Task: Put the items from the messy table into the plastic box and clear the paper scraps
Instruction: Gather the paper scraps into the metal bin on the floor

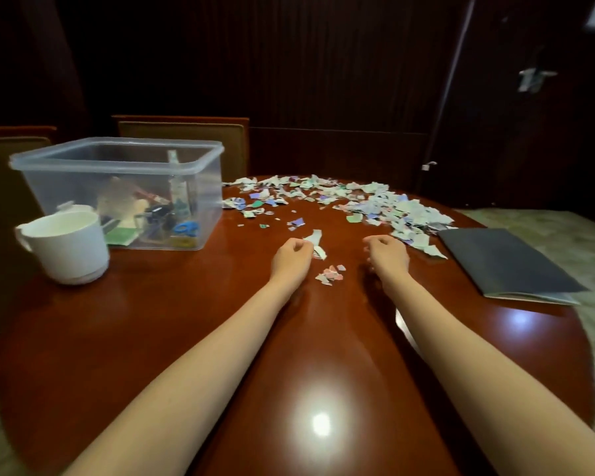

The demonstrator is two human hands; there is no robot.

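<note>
A clear plastic box stands at the table's back left, holding scissors, tubes and other small items. Torn paper scraps lie scattered across the far middle and right of the brown table. My left hand rests on the table with its fingers curled round some paper scraps that stick out at its right. My right hand lies beside it with fingers curled under; whether it holds scraps is hidden. A small pile of pink scraps sits between the two hands.
A white cup stands in front of the box at the left. A dark notebook lies at the table's right edge. Chair backs rise behind the box. The table's rounded edge curves close on the right.
</note>
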